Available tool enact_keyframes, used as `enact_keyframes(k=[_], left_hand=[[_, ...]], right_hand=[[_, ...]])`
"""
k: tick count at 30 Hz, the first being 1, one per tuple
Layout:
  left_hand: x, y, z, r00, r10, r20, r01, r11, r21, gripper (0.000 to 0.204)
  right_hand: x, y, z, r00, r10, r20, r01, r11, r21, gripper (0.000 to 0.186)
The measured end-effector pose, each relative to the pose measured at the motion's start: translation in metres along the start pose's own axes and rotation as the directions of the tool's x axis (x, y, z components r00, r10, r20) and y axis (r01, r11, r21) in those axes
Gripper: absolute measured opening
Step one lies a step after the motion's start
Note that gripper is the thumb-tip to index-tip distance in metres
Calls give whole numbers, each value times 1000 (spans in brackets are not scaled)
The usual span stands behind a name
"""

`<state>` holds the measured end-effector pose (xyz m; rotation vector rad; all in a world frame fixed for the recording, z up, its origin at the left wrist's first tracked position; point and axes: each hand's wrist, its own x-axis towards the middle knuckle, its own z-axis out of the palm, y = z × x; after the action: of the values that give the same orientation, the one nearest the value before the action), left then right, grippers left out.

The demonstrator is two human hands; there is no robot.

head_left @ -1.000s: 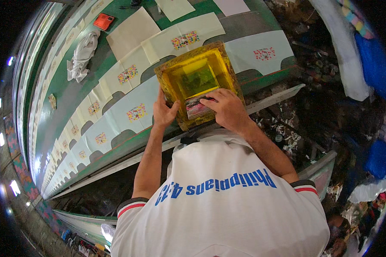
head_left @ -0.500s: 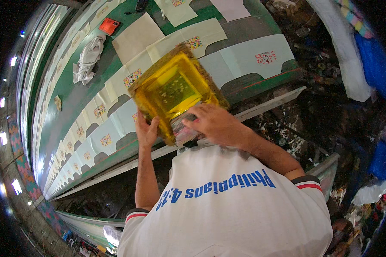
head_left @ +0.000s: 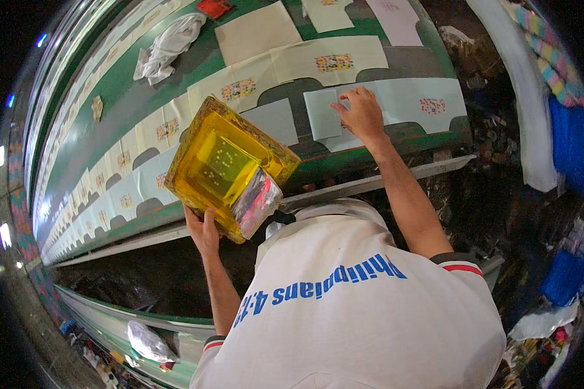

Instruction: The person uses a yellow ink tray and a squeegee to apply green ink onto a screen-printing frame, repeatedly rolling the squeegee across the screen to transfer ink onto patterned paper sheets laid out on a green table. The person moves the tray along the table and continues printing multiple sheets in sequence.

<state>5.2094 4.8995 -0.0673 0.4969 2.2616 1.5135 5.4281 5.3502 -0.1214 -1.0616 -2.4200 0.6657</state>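
Note:
My left hand (head_left: 204, 227) grips the lower left of a yellow screen frame (head_left: 180, 168), tilted at an angle, with small pale spots on its mesh. A silvery, pink-smeared flat piece (head_left: 253, 204) rests inside the frame along its right side. My right hand (head_left: 360, 113) is away from the frame, fingers slightly curled and apart, holding nothing, over the left end of a pale blue fabric piece (head_left: 402, 91); contact is unclear. That piece bears a red printed design (head_left: 432, 106). Behind, cream pieces (head_left: 279, 61) carry multicoloured prints.
The long green table (head_left: 422, 61) holds rows of cut pieces, a crumpled white cloth (head_left: 165, 52) and an orange object (head_left: 213, 9). A metal rail (head_left: 415, 170) edges it. Blue bundles (head_left: 571, 149) and a white roll (head_left: 519, 97) lie at right. Another table (head_left: 110, 311) stands at lower left.
My left hand and the frame have moved left and tilted. My right hand has left the silvery piece in the frame and moved up and right to the pale blue fabric.

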Motion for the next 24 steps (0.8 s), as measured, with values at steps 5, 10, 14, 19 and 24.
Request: enact_keyframes(k=[5, 10, 14, 19, 24], left_hand=[[-11, -5, -7, 995, -55, -84, 52, 998, -40, 79], [-14, -7, -13, 991, -91, -101, 93, 995, 23, 78], [5, -9, -17, 996, -63, -65, 63, 998, 2, 76], [37, 10, -1, 1000, -8, 1, 8, 999, 37, 76], [84, 24, 40, 978, -86, 191, 47, 979, 199, 77]], right_hand=[[12, 4, 32, 988, -144, 48, 150, 973, -176, 27], [9, -34, 61, 969, 90, 230, -154, 948, 280, 35], [-11, -86, 90, 769, 113, 629, -636, 237, 735, 39], [-49, -91, 65, 738, 76, 670, -640, 392, 661, 45], [-106, -51, 16, 714, 302, 632, -700, 274, 659, 39]])
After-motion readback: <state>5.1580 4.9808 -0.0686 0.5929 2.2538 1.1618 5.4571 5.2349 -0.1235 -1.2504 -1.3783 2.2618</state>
